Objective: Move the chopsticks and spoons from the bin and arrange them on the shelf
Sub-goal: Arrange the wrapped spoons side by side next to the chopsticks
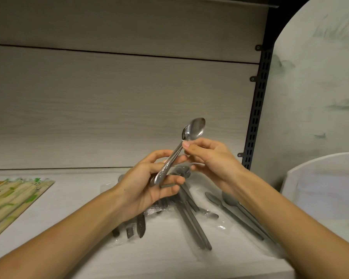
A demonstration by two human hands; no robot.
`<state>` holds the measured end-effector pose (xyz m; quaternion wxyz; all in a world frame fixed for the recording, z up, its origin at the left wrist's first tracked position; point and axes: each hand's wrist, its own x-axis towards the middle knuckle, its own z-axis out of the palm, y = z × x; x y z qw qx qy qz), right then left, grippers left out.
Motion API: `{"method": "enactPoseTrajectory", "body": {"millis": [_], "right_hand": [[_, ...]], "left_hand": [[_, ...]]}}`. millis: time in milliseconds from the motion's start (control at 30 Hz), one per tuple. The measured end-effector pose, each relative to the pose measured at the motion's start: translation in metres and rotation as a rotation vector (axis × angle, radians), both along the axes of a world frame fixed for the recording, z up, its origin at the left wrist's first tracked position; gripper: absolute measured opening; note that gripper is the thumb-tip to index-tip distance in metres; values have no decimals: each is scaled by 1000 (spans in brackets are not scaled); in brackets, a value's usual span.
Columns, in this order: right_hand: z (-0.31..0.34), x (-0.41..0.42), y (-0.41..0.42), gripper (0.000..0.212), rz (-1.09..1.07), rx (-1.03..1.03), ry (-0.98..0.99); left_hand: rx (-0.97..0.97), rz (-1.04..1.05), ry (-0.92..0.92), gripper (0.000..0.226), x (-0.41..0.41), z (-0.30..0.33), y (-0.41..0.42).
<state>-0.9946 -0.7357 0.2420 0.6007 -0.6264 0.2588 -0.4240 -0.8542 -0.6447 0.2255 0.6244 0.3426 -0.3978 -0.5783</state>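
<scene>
A small bundle of steel spoons (194, 128) stands tilted above the shelf, bowls up and to the right. My left hand (147, 184) grips the patterned handles at the bottom. My right hand (212, 158) pinches the necks just under the bowls. Below the hands, several more spoons in clear plastic wrap (191, 220) lie on the pale wooden shelf (69, 202), some fanned toward the right. A pack of chopsticks (12, 198) with green print lies flat at the shelf's left. The bin is out of view.
A black slotted upright (256, 109) marks the shelf's right end. Beyond it stand a large pale round plate (320, 77) and a white rounded container (326, 188). The shelf's front edge runs along the bottom of the view.
</scene>
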Motion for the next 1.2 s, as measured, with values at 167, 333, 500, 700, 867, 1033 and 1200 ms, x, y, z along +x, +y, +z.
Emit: {"method": "enactPoseTrajectory", "body": {"millis": [167, 333, 500, 700, 867, 1033, 1200], "right_hand": [[1, 2, 6, 40, -21, 77, -84], [1, -1, 3, 59, 54, 129, -150], [0, -3, -2, 23, 107, 74, -124], [-5, 0, -5, 25, 82, 17, -98], [-8, -1, -8, 33, 51, -140, 29], [-10, 1, -6, 35, -9, -265, 171], [-5, -10, -10, 36, -189, -413, 511]], "left_hand": [[14, -12, -20, 48, 1, -1, 0], [15, -94, -45, 54, 3, -2, 3], [23, -129, -41, 47, 4, 0, 7], [10, -3, -217, 29, 7, -3, 5], [-27, 54, -350, 28, 12, -4, 6], [-1, 143, -436, 25, 15, -1, 11], [17, 294, -347, 23, 40, 2, 18]]}}
